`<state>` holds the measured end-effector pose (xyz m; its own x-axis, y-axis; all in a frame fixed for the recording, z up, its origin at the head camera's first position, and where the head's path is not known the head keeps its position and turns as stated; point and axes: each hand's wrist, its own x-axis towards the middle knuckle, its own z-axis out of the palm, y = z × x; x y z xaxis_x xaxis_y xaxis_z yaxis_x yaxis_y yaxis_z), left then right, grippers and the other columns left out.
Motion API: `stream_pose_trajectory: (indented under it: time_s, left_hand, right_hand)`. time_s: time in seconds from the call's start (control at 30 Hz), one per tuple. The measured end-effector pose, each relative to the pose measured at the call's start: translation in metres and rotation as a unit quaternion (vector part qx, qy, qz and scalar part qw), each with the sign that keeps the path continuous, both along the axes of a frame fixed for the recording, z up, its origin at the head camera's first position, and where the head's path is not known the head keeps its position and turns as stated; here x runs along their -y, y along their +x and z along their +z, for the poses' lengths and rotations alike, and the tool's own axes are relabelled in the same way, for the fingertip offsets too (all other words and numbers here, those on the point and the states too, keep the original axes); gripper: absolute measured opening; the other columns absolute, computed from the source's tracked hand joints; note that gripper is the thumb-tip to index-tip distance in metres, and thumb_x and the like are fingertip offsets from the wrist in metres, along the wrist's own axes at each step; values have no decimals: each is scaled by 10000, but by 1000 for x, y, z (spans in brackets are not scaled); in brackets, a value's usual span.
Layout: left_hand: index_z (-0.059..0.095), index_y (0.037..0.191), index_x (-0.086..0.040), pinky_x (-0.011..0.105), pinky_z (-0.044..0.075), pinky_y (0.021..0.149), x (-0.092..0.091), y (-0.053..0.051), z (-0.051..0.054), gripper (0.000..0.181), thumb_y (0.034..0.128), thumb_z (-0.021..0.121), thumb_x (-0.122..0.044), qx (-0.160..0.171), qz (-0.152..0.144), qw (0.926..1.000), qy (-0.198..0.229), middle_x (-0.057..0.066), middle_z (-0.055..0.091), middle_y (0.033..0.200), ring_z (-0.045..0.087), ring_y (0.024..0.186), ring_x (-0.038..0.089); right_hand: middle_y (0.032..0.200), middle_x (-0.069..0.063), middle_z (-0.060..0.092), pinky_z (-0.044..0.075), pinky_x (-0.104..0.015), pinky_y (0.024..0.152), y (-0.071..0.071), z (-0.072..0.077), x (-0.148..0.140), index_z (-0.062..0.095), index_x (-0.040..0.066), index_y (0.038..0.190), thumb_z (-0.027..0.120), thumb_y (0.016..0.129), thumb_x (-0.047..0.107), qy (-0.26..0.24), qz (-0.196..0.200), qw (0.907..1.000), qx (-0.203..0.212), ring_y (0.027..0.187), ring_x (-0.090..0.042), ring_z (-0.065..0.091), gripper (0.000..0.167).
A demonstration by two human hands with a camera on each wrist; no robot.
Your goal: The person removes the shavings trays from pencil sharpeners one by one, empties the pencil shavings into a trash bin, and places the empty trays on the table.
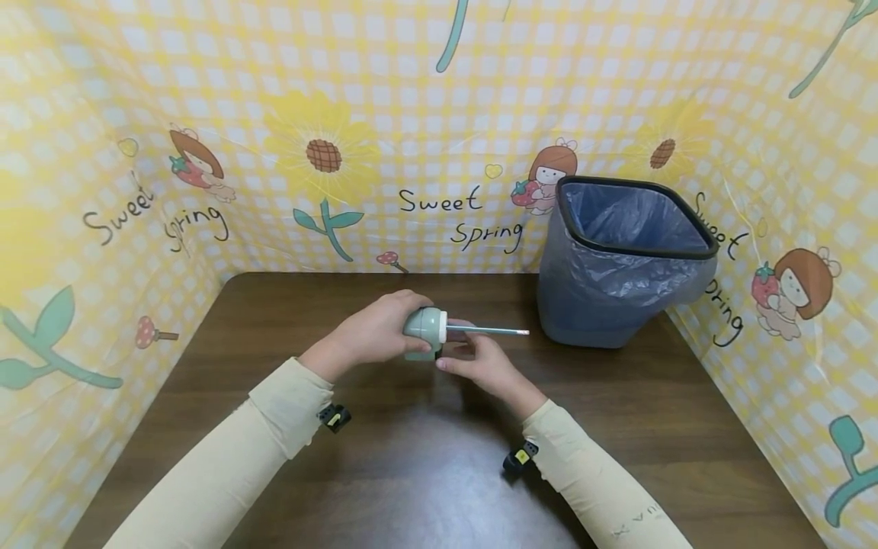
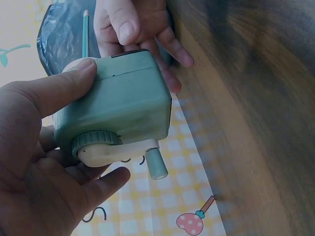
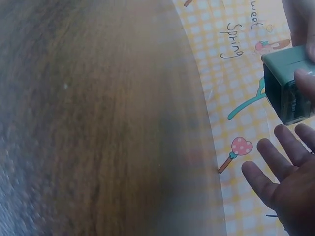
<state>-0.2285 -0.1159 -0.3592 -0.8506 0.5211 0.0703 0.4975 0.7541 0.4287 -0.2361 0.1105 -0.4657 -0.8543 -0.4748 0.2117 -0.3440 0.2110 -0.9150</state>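
Observation:
My left hand [image 1: 373, 329] grips a green crank pencil sharpener [image 1: 425, 326] above the table, its thumb on top in the left wrist view. A teal pencil [image 1: 488, 330] sticks out of the sharpener's white front, pointing right. The pale crank arm [image 2: 118, 153] with its green knob hangs on the side facing the left wrist camera. My right hand [image 1: 490, 367] is close beside the sharpener, fingers spread and relaxed. In the right wrist view its thumb overlaps the sharpener's dark see-through side [image 3: 290, 101]; whether it touches, I cannot tell.
A bin [image 1: 590, 305] lined with a bluish plastic bag and topped by a black rim stands at the table's back right. The brown wooden table [image 1: 384, 473] is enclosed at the back and sides by yellow checked cloth [image 1: 425, 122].

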Motion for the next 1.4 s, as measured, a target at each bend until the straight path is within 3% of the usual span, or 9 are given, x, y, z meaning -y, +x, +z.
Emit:
stream_pose_trajectory:
  time_s: [0.33,0.97,1.3,1.4]
  left_hand:
    - [587,1371,-72,409,561,914,-2,0,1,650,836,872,-307,28,27,10000,-37,69,619,1280,606,1070,221]
    - [598,1359,-65,385,560,890,-6,0,1,645,831,876,-312,-87,-41,9999,-97,75,627,1273,610,1051,213]
    - [588,1375,-70,385,566,887,-5,1,1,650,841,868,-315,44,-90,9999,-94,64,623,1280,610,1048,213]
    - [590,1375,-72,384,568,885,-5,2,0,650,840,869,-314,65,-105,9999,-103,60,624,1277,610,1048,211]
  right_hand:
    - [1430,-12,600,477,-482,1082,2,1,1,528,185,1464,814,901,268,75,-99,9999,-61,1310,-263,568,637]
    - [1411,-49,611,472,-531,1075,3,-2,4,544,154,1447,821,893,240,-36,-245,9996,-103,1278,-312,581,626]
    - [1365,-95,630,483,-519,1058,3,-4,2,536,156,1440,829,883,288,100,-311,9993,188,1234,-378,604,643]
    - [1360,-65,631,504,-512,1029,5,-3,1,545,203,1427,842,866,333,196,-395,9984,341,1235,-382,599,648]
